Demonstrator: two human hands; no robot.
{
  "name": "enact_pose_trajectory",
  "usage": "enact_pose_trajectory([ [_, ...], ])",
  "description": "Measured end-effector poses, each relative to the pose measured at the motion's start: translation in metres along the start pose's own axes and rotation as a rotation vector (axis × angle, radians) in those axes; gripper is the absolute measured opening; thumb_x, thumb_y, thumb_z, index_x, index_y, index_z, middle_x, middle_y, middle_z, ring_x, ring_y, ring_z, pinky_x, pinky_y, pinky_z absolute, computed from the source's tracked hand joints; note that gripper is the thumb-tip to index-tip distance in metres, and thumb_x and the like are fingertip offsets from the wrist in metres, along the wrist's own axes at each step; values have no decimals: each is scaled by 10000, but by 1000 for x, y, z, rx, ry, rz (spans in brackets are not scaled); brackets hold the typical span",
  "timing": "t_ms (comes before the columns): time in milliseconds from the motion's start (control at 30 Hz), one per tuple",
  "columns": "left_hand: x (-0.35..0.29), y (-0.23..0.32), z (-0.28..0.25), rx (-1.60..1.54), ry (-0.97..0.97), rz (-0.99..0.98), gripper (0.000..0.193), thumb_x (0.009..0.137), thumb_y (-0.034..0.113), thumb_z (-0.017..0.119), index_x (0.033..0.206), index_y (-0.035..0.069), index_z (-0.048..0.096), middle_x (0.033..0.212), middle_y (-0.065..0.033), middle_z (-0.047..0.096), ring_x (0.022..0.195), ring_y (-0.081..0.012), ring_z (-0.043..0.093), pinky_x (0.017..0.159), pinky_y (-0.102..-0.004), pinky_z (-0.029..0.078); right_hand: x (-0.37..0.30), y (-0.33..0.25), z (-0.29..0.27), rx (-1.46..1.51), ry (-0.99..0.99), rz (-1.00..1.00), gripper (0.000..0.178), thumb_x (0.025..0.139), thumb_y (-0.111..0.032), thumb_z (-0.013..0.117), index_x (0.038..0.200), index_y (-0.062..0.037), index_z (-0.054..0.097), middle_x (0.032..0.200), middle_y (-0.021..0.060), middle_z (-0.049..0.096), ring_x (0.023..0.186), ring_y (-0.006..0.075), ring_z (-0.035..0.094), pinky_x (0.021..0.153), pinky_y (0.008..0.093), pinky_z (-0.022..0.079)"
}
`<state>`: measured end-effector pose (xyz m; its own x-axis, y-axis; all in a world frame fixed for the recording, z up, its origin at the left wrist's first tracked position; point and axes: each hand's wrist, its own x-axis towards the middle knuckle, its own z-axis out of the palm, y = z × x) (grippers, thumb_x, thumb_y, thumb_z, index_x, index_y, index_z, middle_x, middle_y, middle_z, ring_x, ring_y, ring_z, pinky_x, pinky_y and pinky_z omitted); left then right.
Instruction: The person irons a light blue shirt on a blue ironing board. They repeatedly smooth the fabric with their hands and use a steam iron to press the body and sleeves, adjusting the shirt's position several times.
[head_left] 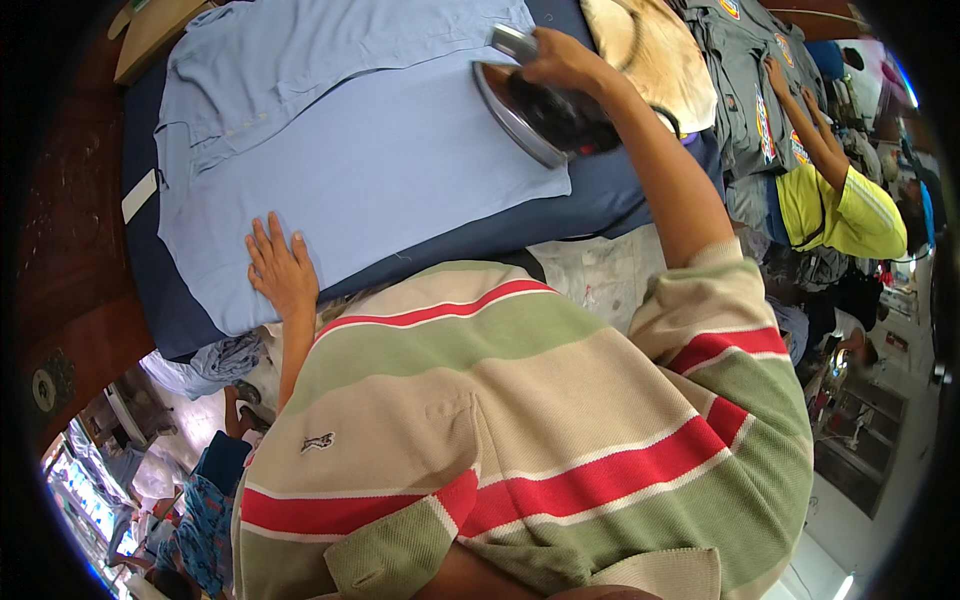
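Note:
A light blue button shirt (370, 150) lies spread over a dark navy cloth (640, 200) on the table before me. My left hand (282, 268) rests on the shirt near its lower left edge, fingers spread and palm down. My right hand (568, 60) is closed around the handle of a dark clothes iron (560, 110) at the shirt's right side. The iron's silver base edge faces left; I cannot tell whether its whole base touches the fabric. A white tag (140, 196) lies at the shirt's left edge.
A cream cloth pad (655, 55) lies beyond the iron, with grey printed shirts (745, 85) farther right. There a person in a yellow shirt (835, 210) reaches over them. A cardboard box (160, 38) sits at the far left corner, by dark carved wood (70, 230).

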<state>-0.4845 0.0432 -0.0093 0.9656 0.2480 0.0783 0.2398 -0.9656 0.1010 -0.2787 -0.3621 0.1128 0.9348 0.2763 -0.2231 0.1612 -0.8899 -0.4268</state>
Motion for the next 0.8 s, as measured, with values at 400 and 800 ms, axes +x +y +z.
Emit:
enact_pose_trajectory([
  [400,11,60,-26,9,-28,180,593,846,296,521,1400,205,329,1467,-79,274,1348,-283,249,1003,-559,219,-133,2,-19,252,-62,355,529,645,-164,639,1098,67,495,924,284,607,879,371,610,799,390,458],
  [800,10,235,18,-202,-251,1286,543,895,491,408,1380,253,351,1481,-26,252,1368,-224,212,1027,-544,236,-26,161,-102,100,265,241,516,669,-197,650,1103,55,530,749,131,599,626,194,588,572,324,469],
])
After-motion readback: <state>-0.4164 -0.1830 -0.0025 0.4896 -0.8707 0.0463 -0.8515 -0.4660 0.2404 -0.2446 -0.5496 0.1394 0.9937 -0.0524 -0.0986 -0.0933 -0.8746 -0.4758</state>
